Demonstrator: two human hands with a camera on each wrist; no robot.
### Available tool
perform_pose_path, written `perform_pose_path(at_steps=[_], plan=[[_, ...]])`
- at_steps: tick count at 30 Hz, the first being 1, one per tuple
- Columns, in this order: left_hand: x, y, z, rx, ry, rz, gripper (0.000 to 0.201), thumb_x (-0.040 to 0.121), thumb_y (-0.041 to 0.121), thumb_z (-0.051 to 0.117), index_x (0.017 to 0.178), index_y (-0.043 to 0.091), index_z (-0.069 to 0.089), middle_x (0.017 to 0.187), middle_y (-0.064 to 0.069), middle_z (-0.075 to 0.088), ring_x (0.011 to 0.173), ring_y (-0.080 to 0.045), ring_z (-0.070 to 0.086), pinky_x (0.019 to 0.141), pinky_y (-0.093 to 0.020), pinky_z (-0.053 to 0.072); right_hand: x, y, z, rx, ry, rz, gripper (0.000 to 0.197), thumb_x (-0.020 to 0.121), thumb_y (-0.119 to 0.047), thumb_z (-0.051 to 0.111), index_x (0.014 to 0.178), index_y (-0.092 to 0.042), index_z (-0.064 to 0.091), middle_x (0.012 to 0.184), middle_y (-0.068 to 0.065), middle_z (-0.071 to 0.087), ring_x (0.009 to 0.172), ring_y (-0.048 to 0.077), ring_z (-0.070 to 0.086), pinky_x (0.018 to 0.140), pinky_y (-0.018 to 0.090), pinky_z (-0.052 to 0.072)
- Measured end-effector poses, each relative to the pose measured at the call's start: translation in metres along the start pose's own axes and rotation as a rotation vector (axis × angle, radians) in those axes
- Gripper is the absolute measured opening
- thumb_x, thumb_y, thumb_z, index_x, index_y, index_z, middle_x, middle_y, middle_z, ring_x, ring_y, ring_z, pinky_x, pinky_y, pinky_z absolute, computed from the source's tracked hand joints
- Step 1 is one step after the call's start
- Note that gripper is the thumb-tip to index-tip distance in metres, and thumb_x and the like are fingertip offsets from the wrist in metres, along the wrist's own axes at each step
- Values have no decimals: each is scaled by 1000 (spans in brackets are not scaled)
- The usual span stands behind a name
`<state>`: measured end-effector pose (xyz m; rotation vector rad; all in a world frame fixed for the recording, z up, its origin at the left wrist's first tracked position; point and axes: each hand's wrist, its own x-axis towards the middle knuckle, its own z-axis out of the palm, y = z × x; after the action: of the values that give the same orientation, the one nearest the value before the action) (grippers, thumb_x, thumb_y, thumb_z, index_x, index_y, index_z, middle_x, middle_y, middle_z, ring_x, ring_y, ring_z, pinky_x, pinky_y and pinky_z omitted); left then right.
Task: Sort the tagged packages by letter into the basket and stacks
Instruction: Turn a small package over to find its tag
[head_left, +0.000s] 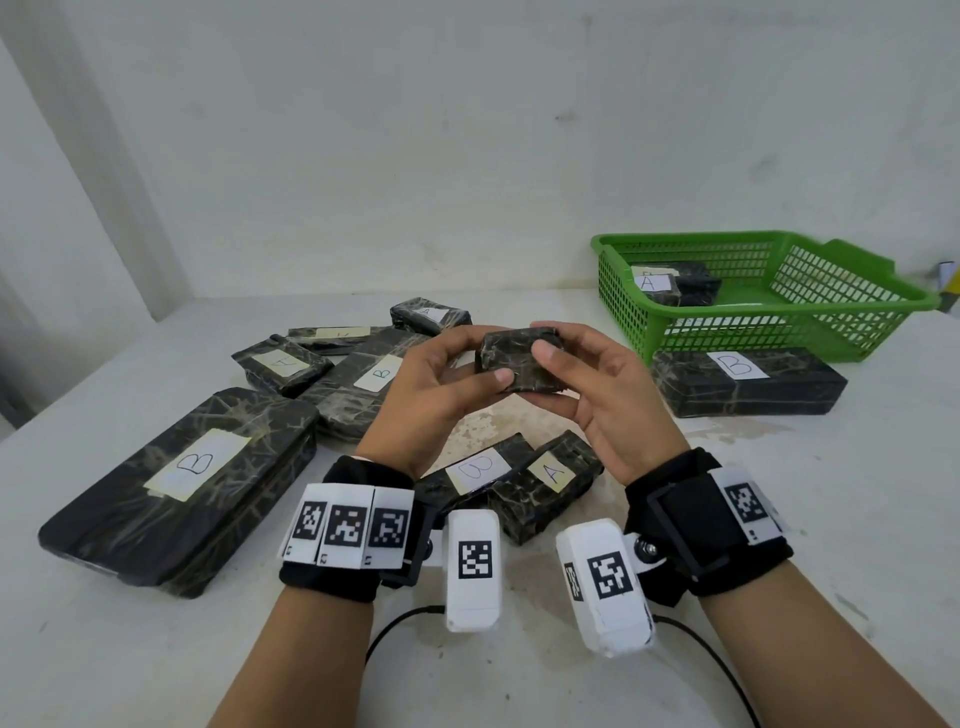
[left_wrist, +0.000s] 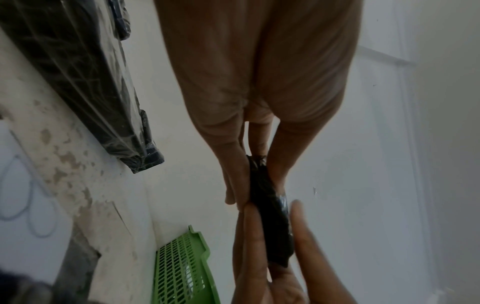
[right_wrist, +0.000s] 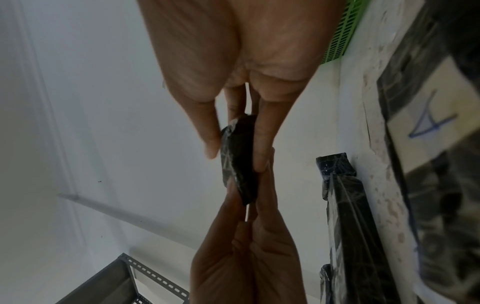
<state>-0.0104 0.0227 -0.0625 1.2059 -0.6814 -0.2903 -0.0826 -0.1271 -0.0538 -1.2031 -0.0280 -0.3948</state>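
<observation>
A small black wrapped package (head_left: 519, 364) is held in the air above the surface (head_left: 519, 675) by both hands, no letter tag being visible on it. It is pinched at its left end by the left hand (head_left: 436, 395) and at its right end by the right hand (head_left: 597, 395), fingers (left_wrist: 233, 174) curled round its edges. The green basket (head_left: 857, 306), at the far right, is seen to contain a package tagged A (head_left: 657, 288). A long package tagged B (head_left: 748, 382) lies just in front of the basket.
</observation>
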Motion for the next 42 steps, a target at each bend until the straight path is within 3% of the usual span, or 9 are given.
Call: perform_pose_path(at_steps=[3,11,15,21,25,29,32,37,42], plan=[[-1,-1,2,7,-49,-8,36,82,5,63,117,3,62,110,-14,67,103,-27,66,99,-42,53,0,0,-1,-37,52,-44,4,88,1,64,89,-3,63,93,11,64,76,16,71,66,29,61],[-1,0,2,-13,-40,17,29,79,-3,62,107,5,63,114,-12,68,101,-29,65,93,-45,53,0,-1,-1,-34,-8,-64,17,74,-22,71,84,-10,64,90,7,67,79,15,68,69,37,62],[-2,-1,5,26,-21,81,29,77,-5,63,101,11,68,119,-14,68,104,-27,67,89,-38,55,0,-1,0,-74,32,-106,11,82,-16,68,90,-11,63,86,0,68,81,11,67,68,37,61],[1,-3,2,44,-3,184,39,74,-9,62,89,24,75,106,-2,69,112,-21,62,96,-39,50,1,-3,-1,-73,22,151,57,79,-56,57,122,-19,58,113,10,67,100,23,70,73,40,61],[0,-2,5,75,-7,167,40,74,-5,65,106,17,67,124,-8,64,122,-21,59,103,-42,48,1,-1,1,-27,33,122,22,94,-30,60,98,-10,67,96,8,72,88,23,73,65,33,61],[0,1,7,-31,60,2,57,77,28,71,131,21,52,129,-15,58,117,-20,63,97,-41,55,3,0,-2,46,28,57,13,97,-11,56,99,-8,69,97,11,72,89,21,72,70,31,60],[-1,-2,9,63,106,14,36,85,30,63,119,16,64,117,-16,66,108,-22,67,84,-35,59,2,1,-2,23,11,55,17,98,-12,56,106,-9,70,104,11,72,97,23,71,73,32,60],[0,-5,9,128,121,54,19,86,24,62,96,11,70,91,-7,70,91,-16,71,71,-32,60,-1,3,6,-60,37,41,47,86,-45,59,102,-2,66,99,14,73,95,23,73,74,35,61],[-2,-3,12,118,58,-11,28,88,37,66,93,10,73,94,-8,72,93,-21,71,75,-36,60,-2,3,2,-77,116,-35,26,96,-20,59,92,4,65,84,12,71,81,21,74,63,28,60]])
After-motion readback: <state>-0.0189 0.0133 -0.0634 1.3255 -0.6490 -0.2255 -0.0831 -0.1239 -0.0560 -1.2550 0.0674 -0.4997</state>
